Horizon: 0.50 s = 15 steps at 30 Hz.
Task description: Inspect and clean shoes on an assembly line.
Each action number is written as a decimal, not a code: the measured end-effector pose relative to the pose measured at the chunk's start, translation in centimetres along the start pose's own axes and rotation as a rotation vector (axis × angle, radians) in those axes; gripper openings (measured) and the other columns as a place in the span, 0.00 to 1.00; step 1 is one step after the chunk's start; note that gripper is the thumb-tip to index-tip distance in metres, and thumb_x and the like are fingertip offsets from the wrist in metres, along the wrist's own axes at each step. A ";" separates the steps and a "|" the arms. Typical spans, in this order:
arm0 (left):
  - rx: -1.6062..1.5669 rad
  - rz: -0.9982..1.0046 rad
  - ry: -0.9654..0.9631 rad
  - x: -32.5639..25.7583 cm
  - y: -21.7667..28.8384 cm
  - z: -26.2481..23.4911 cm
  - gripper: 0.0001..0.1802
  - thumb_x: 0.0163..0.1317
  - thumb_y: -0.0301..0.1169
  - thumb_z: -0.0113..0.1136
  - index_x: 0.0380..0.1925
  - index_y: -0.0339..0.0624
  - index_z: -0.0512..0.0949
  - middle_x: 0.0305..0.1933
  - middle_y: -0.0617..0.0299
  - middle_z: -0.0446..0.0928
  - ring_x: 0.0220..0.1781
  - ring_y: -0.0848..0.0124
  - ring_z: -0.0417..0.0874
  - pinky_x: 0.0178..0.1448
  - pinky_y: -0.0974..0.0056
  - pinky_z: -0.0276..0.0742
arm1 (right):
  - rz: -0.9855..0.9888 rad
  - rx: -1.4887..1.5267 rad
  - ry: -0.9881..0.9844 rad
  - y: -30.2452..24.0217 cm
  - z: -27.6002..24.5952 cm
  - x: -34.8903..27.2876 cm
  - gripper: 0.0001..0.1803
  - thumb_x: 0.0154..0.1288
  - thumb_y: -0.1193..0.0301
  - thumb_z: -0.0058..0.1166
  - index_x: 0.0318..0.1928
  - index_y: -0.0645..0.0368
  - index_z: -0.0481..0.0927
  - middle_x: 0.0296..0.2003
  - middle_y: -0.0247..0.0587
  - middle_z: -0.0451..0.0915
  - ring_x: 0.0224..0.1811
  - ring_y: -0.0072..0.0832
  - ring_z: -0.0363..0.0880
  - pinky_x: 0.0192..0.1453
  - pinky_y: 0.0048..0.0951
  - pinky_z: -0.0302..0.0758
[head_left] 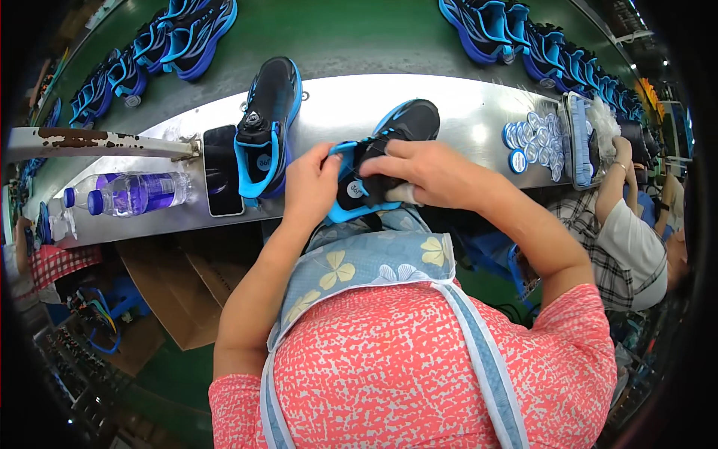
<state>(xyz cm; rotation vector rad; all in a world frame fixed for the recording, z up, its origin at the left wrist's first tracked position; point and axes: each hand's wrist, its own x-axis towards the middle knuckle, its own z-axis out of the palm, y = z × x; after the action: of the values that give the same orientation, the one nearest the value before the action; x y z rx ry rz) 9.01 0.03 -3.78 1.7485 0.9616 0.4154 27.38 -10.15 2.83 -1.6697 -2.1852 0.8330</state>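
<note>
Two long rows of blue-and-black shoes ride the green conveyor belt (336, 34) at the top, one row (149, 45) at the left and another (538, 41) at the right; both bend into the dark rim of the view and their far ends are cut off. Below the belt runs a shiny metal bench (464, 112), whose near edge is hidden by the person's arms and flowered apron (374, 258).

At the right a co-worker (628, 232) in a checked apron is only partly in view, with most of the body lost in the dark edge.

On the bench, in front of the person, lies a black shoe (389, 150) with blue trim, toe pointing away. Its heel end is covered by both hands, so the inside cannot be made out. The right hand (419, 173) lies curled over the shoe's tongue and collar, fingers bent and pressing on it; one finger seems to wear a pale wrap, though the view is too small to be sure. The left hand (310, 187) clasps the blue heel edge, fingertips closed on it.

Just left stands a second black shoe (265, 120), untouched, beside a dark phone (223, 168) lying flat. Further left are two clear bottles (127, 193) with blue caps on their sides. Right of the hands sits a cluster of small round blue-and-white discs (535, 138), next to a clear tray (580, 135) whose contents are hard to tell.
</note>
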 end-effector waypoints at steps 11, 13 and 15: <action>-0.332 -0.435 -0.571 -1.3 5.3 -2.0 0.14 0.65 0.37 0.54 0.35 0.37 0.80 0.20 0.63 0.76 0.14 0.84 0.62 0.19 0.77 0.53 | -0.020 0.243 0.138 1.0 -0.6 0.1 0.29 0.56 0.69 0.54 0.61 0.50 0.69 0.37 0.47 0.76 0.38 0.47 0.77 0.41 0.41 0.74; -0.350 -0.402 -0.548 -2.0 3.6 -0.6 0.12 0.66 0.35 0.53 0.36 0.37 0.79 0.21 0.61 0.78 0.13 0.85 0.59 0.17 0.77 0.50 | 0.080 0.037 0.045 0.1 0.1 0.7 0.31 0.55 0.68 0.54 0.62 0.49 0.67 0.35 0.47 0.77 0.36 0.47 0.78 0.39 0.42 0.74; -0.359 -0.383 -0.507 -2.5 3.0 0.0 0.12 0.66 0.35 0.52 0.37 0.37 0.79 0.21 0.61 0.78 0.13 0.85 0.59 0.17 0.77 0.50 | 0.103 -0.044 0.111 0.5 1.4 0.8 0.32 0.55 0.66 0.55 0.63 0.46 0.66 0.31 0.46 0.78 0.32 0.46 0.78 0.35 0.42 0.74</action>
<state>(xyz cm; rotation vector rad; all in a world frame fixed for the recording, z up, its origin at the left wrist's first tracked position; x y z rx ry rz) 8.69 -2.30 -0.67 1.2198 0.7691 -0.1016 26.76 -9.67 1.32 -1.8176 -2.0731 0.7046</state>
